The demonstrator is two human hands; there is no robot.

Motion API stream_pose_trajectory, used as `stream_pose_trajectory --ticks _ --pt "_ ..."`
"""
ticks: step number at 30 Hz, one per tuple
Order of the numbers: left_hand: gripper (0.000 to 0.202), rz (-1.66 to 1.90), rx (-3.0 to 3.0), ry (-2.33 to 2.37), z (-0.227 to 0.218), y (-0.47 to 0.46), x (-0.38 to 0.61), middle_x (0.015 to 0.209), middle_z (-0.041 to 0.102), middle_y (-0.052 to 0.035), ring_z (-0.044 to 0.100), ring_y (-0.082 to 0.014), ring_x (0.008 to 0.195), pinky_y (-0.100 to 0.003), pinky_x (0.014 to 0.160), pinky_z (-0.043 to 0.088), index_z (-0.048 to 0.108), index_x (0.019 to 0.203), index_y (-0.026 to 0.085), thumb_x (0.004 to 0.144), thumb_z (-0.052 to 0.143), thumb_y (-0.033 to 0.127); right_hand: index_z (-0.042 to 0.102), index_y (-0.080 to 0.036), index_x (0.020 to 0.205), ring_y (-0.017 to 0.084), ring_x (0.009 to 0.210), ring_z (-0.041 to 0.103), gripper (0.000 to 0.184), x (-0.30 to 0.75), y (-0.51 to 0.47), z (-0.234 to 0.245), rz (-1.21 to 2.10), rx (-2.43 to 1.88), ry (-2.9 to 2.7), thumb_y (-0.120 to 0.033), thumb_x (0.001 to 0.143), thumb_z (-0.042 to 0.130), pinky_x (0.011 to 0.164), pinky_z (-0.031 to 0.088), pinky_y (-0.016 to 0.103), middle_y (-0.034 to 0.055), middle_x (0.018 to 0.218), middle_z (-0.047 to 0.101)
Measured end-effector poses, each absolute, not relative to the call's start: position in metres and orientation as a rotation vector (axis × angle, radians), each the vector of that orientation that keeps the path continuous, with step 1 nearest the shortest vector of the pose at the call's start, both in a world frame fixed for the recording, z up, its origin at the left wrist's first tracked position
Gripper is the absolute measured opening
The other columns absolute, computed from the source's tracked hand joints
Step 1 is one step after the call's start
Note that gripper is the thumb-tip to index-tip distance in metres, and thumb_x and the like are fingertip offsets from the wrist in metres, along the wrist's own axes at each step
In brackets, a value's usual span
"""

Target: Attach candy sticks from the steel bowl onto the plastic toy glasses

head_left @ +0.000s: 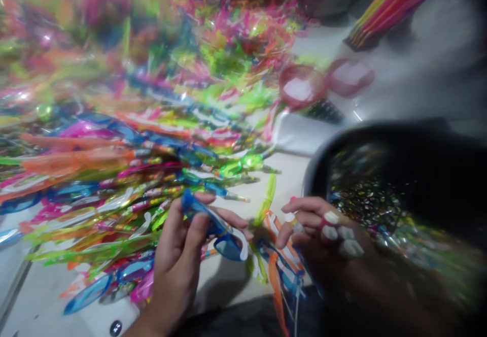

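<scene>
My left hand [186, 245] is closed around a pair of blue plastic glasses [224, 235]. They are folded, and a white curved tip shows at one end. Opposite it, my right hand [317, 220] has its fingers curled, with several small white pieces [331, 230] tucked between them; a few look pink at one end. A gap separates the two hands. Below them, a loose bunch of orange, blue and yellow-green glasses parts [279, 266] lies close to my right fingers.
A large, partly blurred heap of colourful plastic glasses [91, 159] spreads over the left and back. Two red baskets [302, 104] with white contents stand beyond my right hand. On the right is a dark tub [317, 167] holding many small pieces. A bundle of coloured rods [391, 9] lies farther back.
</scene>
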State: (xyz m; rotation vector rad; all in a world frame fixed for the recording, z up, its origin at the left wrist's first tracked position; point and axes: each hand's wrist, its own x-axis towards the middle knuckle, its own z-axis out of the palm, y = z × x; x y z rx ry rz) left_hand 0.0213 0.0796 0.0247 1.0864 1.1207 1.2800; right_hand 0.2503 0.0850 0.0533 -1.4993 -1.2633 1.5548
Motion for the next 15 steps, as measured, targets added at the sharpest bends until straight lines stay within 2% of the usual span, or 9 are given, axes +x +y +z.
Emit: stream_pose_trajectory --ticks 1,3,6,9,11,15 --pt "0.017 1.326 0.890 1.116 0.026 0.080 0.029 0.091 0.079 -0.0045 0.078 -0.0209 0.070 -0.028 0.058 0.063 0.053 0.122 0.027 0.107 0.047 0.032 0.070 -0.024 0.114 0.022 0.074 0.074 0.029 0.250 0.084 0.055 1.536 -1.518 -1.282 -0.046 0.095 0.070 0.069 0.060 0.028 0.0035 0.082 0.079" --pt "0.020 1.374 0.642 1.130 0.028 0.082 0.043 0.098 0.079 -0.0047 0.078 -0.0196 0.073 -0.024 0.058 0.062 0.051 0.121 0.027 0.103 0.057 0.035 0.070 -0.025 0.111 0.020 0.073 0.073 0.026 0.249 0.083 0.057 1.504 -1.565 -1.326 -0.046 0.096 0.067 0.066 0.059 0.026 0.0021 0.082 0.077" --pt "0.043 1.470 0.462 1.106 0.030 0.083 0.058 0.120 0.075 -0.0034 0.079 -0.0186 0.095 -0.020 0.076 0.063 0.051 0.128 0.031 0.092 0.074 0.021 0.074 -0.024 0.105 0.021 0.076 0.073 0.024 0.250 0.084 0.059 1.523 -1.605 -1.406 -0.046 0.096 0.067 0.066 0.059 0.026 0.0033 0.090 0.078" --pt "0.059 1.514 0.401 1.009 0.025 0.074 0.071 0.125 0.073 -0.0011 0.075 -0.0202 0.112 -0.024 0.091 0.062 0.048 0.136 0.036 0.088 0.077 0.014 0.076 -0.024 0.103 0.019 0.073 0.071 0.022 0.253 0.084 0.055 1.585 -1.560 -1.383 -0.043 0.093 0.071 0.064 0.058 0.025 0.0029 0.089 0.077" --pt "0.057 1.478 0.367 0.972 0.017 0.064 0.079 0.124 0.073 -0.0015 0.073 -0.0195 0.116 -0.024 0.095 0.060 0.050 0.135 0.035 0.088 0.078 0.016 0.076 -0.025 0.104 0.017 0.070 0.070 0.019 0.255 0.083 0.050 1.637 -1.488 -1.332 -0.039 0.092 0.075 0.063 0.056 0.022 0.0009 0.085 0.076" --pt "0.049 1.346 0.379 1.029 -0.001 0.050 0.086 0.115 0.077 -0.0035 0.075 -0.0156 0.107 -0.021 0.091 0.060 0.056 0.127 0.028 0.087 0.082 0.022 0.076 -0.027 0.106 0.012 0.068 0.067 0.014 0.257 0.081 0.041 1.642 -1.393 -1.294 -0.034 0.093 0.076 0.062 0.052 0.017 -0.0023 0.076 0.073"
